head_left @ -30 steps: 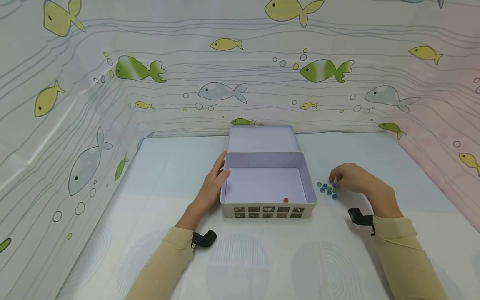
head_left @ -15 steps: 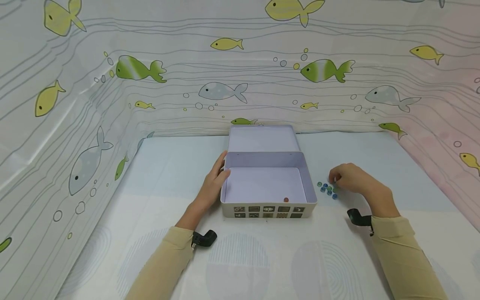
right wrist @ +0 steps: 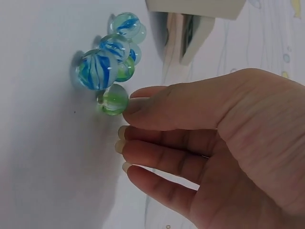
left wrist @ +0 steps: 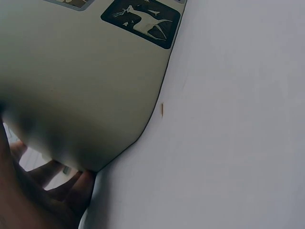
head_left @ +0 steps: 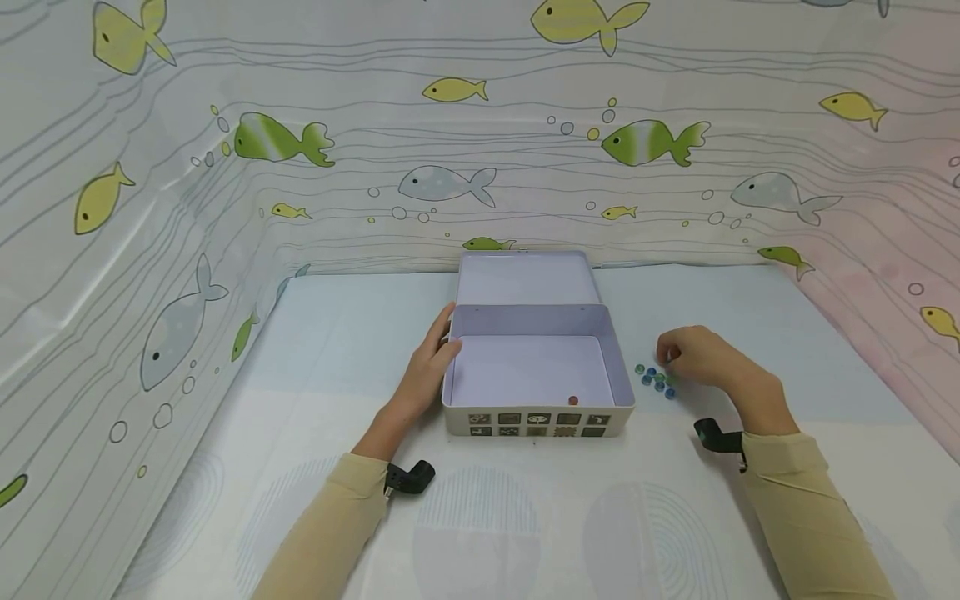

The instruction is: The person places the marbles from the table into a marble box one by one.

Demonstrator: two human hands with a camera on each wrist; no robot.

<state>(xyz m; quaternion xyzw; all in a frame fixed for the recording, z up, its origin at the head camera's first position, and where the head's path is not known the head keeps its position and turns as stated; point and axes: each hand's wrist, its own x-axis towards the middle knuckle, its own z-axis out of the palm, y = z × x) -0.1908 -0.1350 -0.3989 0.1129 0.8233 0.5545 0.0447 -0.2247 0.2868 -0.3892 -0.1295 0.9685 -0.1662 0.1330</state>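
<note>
An open lavender-lined tin box (head_left: 525,367) stands in the middle of the head view with a small red piece (head_left: 573,401) inside near its front right. My left hand (head_left: 423,371) holds the box's left side, thumb over the rim; in the left wrist view its fingers (left wrist: 78,191) reach round the corner. Right of the box, my right hand (head_left: 701,358) is bent down over several blue and green glass marbles (head_left: 651,372). Thumb and index finger pinch together where a blue marble lay, hiding it. The thumb tip borders a green marble (right wrist: 113,100) in the right wrist view.
The raised lid (head_left: 528,279) leans back near the fish-patterned backdrop (head_left: 360,150). Pale cloth covers the table (head_left: 352,333). Picture squares (head_left: 538,419) decorate the box's front. A tiny brown speck (left wrist: 162,109) lies beside the box.
My right fingers have closed a little; the blue marble seen at their tips a second ago is now out of sight. The left hand and the box have stayed put.
</note>
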